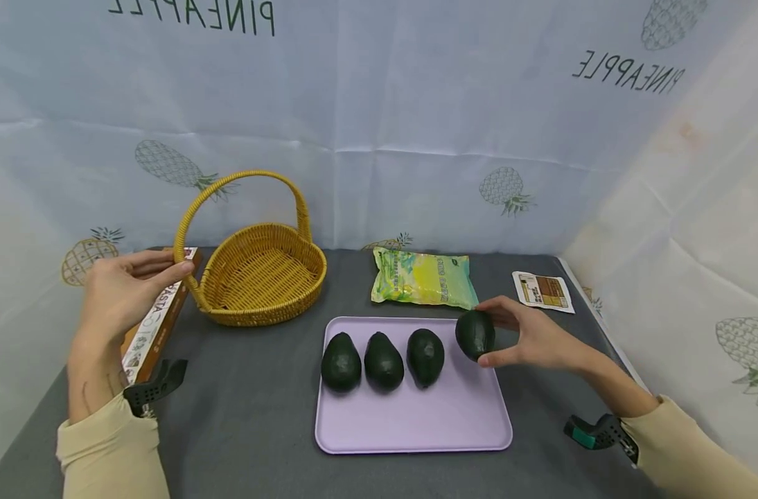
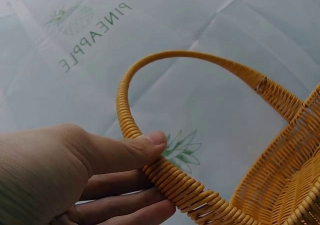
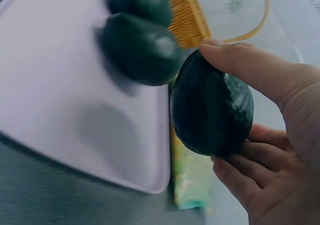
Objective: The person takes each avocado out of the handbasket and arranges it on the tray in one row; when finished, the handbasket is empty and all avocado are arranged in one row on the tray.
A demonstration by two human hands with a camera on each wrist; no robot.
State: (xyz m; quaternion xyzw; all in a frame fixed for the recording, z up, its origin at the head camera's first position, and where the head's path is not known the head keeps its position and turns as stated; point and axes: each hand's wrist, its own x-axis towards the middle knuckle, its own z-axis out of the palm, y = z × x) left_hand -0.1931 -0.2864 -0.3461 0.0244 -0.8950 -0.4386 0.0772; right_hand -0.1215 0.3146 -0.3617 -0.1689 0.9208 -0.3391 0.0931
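Note:
My left hand [image 1: 126, 287] pinches the handle of a yellow wicker basket [image 1: 263, 274], thumb on one side and fingers on the other. Nothing lies inside the basket. In the left wrist view the thumb presses on the wrapped handle [image 2: 185, 190]. My right hand [image 1: 531, 336] holds a dark green avocado [image 1: 475, 335] between thumb and fingers, over the right back corner of a lilac tray [image 1: 416, 423]. The right wrist view shows this avocado [image 3: 210, 105] raised off the tray, its shadow below. Three more avocados [image 1: 384, 362] lie in a row on the tray.
Behind the tray lies a yellow-green packet [image 1: 422, 277]. A small white and brown sachet [image 1: 544, 292] is at the back right. A long pasta box [image 1: 157, 326] lies beneath and beside my left hand. A pineapple-print curtain [image 1: 379, 125] hangs behind the grey table [image 1: 248, 416].

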